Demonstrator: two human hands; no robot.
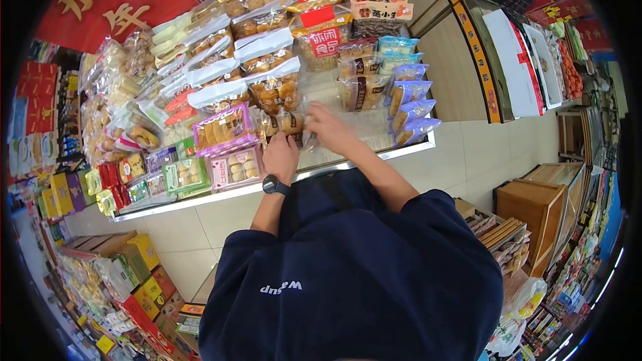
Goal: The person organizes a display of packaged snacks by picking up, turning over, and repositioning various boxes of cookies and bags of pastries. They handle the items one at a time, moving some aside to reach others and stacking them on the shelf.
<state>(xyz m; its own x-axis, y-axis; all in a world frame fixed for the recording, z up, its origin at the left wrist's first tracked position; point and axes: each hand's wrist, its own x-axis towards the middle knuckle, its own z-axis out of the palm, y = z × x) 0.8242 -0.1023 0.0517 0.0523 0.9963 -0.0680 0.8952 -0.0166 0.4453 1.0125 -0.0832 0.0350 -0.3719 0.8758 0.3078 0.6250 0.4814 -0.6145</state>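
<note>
My left hand, with a dark watch at the wrist, has its fingers closed on the front of a clear pack of brown pastries. That pack stands in the front row of the display. Just to its right is my right hand, slightly blurred, fingers stretched toward the pack's edge; whether they touch the clear film I cannot make out. Left of the pack is a purple-edged pastry pack, with a pink box of round cakes in front. Behind stands a white-topped bag of brown snacks.
A metal edge runs along the display's front. Purple-wrapped packs line its right end, beside brown-labelled packs. Orange-topped bags stand at the back. Behind me are a wooden cabinet and stacked cartons.
</note>
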